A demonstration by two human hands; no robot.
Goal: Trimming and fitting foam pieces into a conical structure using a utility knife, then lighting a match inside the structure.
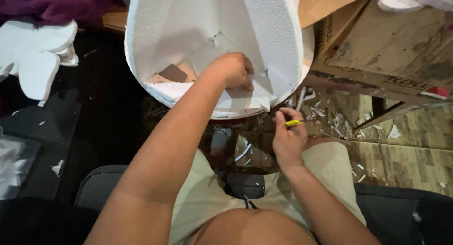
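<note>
Now | left hand (232, 70) presses foam shell (188, 33) | right hand (287, 139) pinches yellow cutter (293, 123) | wood floor (406, 146) scrap-strewn

Two hands were in the frame: the left hand (232, 69) at upper centre, pressed against foam, and the right hand (288, 139) at centre right, gripping one yellow tool (293, 123). One large round white foam piece (160, 37) filled the top centre, with one small brown card scrap (173, 73) lying inside it. One flat white foam cutout (35, 54) lay at the upper left, beside one purple cloth (52, 4) in the corner. One cardboard box (391, 47) stood at the upper right. White foam shavings (337, 122) littered the wooden floor at right, too many and too small to count.
</note>
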